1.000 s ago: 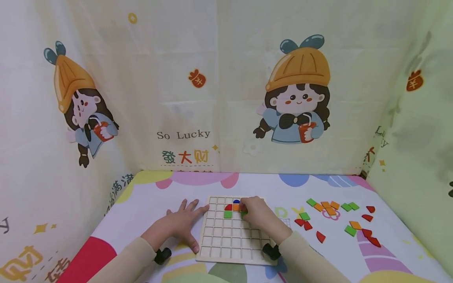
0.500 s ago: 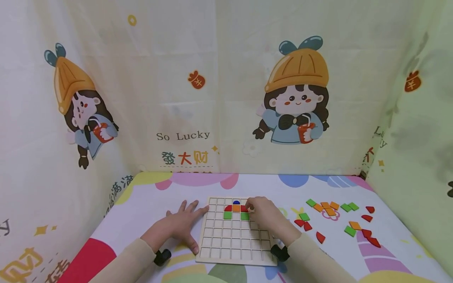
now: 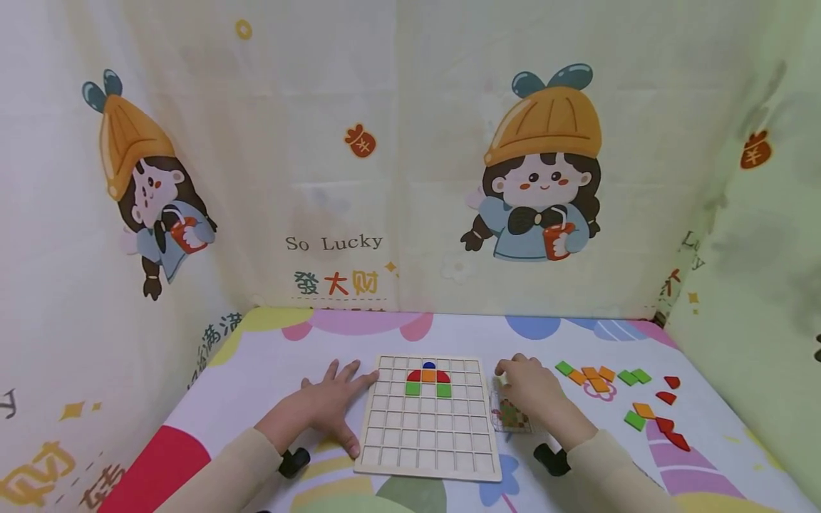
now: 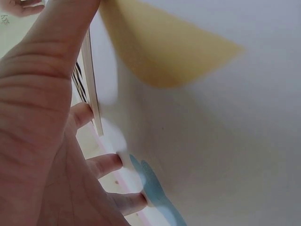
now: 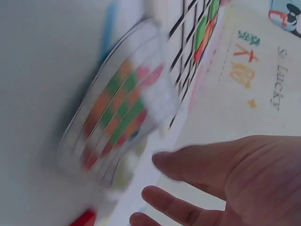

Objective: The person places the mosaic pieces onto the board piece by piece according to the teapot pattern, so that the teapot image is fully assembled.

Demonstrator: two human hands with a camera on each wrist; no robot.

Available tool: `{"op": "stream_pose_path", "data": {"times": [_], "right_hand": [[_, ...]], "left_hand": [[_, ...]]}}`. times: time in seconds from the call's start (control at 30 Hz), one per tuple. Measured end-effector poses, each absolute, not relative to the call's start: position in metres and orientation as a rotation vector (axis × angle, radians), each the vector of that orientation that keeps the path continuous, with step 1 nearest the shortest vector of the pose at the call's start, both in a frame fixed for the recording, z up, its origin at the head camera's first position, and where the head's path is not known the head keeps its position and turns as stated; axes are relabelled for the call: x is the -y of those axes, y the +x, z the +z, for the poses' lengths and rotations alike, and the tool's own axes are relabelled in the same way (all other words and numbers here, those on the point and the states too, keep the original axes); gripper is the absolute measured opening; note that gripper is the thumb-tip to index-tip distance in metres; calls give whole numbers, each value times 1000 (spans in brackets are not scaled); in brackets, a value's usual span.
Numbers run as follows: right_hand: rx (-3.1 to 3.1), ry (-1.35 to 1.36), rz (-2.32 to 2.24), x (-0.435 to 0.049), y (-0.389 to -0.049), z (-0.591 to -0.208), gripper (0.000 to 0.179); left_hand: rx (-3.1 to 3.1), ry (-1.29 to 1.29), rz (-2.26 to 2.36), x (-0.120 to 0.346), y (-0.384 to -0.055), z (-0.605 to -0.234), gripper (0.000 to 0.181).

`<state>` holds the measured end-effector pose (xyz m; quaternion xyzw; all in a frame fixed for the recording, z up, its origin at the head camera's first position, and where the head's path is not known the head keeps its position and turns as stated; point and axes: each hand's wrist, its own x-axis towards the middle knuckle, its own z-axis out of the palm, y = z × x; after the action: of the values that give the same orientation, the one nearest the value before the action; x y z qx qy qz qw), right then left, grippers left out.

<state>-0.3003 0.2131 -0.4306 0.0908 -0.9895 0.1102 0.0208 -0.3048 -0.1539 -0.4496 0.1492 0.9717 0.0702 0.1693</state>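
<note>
At lower centre, 6 tiles (image 3: 428, 376) could be jolted if the board (image 3: 426, 426) is nudged by the wide-splayed left hand (image 3: 329, 407); nothing is held by the loosely parted right hand (image 3: 534, 388).

Board (image 3: 409, 441) from three views
Head: forward-down from its near side; wrist views: close, flanking it; head, right wrist share its tiles (image 3: 428, 376).

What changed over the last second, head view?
The right hand left the right-hand red piece, which now lies on the grid board, and moved right to the pattern card. The left hand stays at the board's left edge; the blue piece and orange piece look unmoved.
</note>
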Motion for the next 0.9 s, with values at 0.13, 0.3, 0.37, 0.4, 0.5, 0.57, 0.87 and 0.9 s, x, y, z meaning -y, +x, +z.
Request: {"op": "stream_pose_path", "data": {"times": [0.13, 0.3, 0.37, 0.4, 0.5, 0.57, 0.87, 0.9], "right_hand": [[3102, 229, 328, -231, -297, -432, 28], [3110, 220, 338, -250, -293, -437, 27], [3112, 220, 346, -257, -293, -437, 27], [3117, 219, 345, -260, -293, -437, 28], [3151, 169, 376, -268, -294, -436, 28], [3178, 130, 401, -273, -295, -435, 28], [3207, 103, 568, -292, -299, -432, 28], [3207, 105, 585, -293, -300, -432, 28]], "left_hand": [[-2759, 428, 201, 154, -307, -450, 138], [-2758, 432, 207, 154, -307, -450, 138], [-2759, 435, 208, 154, -306, -450, 138], [-2758, 435, 209, 154, -307, -450, 138], [-2757, 435, 209, 153, -307, -451, 138], [-2757, 432, 206, 153, -308, -452, 138], [-2757, 438, 211, 155, -307, -450, 137], [-2758, 437, 210, 155, -307, -450, 137]]}}
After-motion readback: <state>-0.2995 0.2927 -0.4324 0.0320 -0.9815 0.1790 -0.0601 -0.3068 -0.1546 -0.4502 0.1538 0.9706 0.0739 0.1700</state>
